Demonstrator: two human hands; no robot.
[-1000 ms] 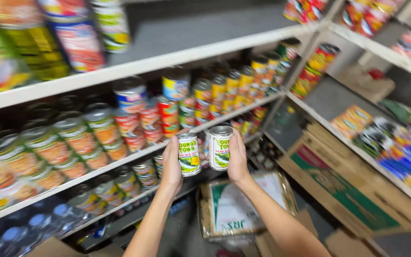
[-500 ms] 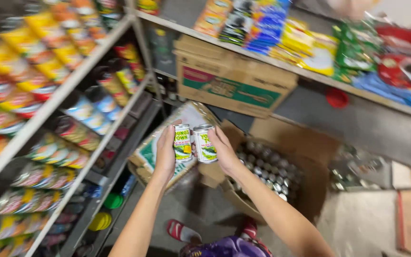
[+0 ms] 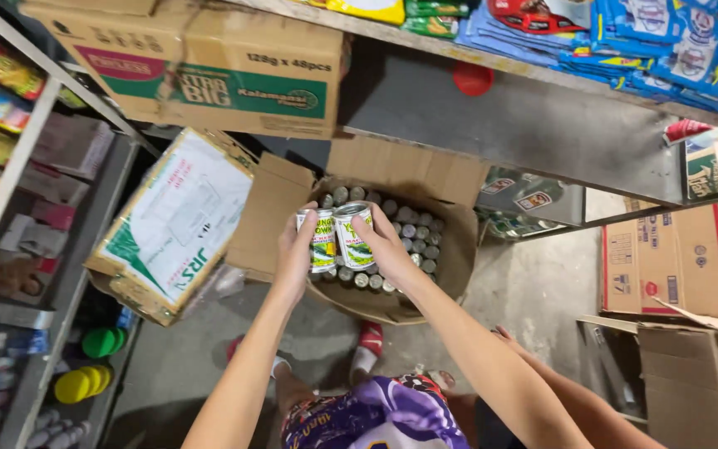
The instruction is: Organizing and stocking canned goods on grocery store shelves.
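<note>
My left hand (image 3: 294, 254) grips a small can (image 3: 322, 241) with a green and white label. My right hand (image 3: 388, 245) grips a second can (image 3: 352, 234) of the same kind, pressed side by side against the first. Both cans hang upright just above an open cardboard box (image 3: 450, 249) on the floor, which holds several silver-topped cans (image 3: 409, 229). My forearms reach forward from the bottom of the view, over my purple patterned shorts (image 3: 384, 416).
A tilted carton with a white and green face (image 3: 172, 220) leans left of the open box. A large brown carton (image 3: 201, 66) sits on the shelf above. Metal shelves with packets stand left and overhead. More cardboard boxes (image 3: 671, 266) stand at right. Another arm (image 3: 575, 395) shows at lower right.
The view has swung from the shelf of cans on the left down to the floor. Both hands have carried the two cans from the shelf down to just above the open box.
</note>
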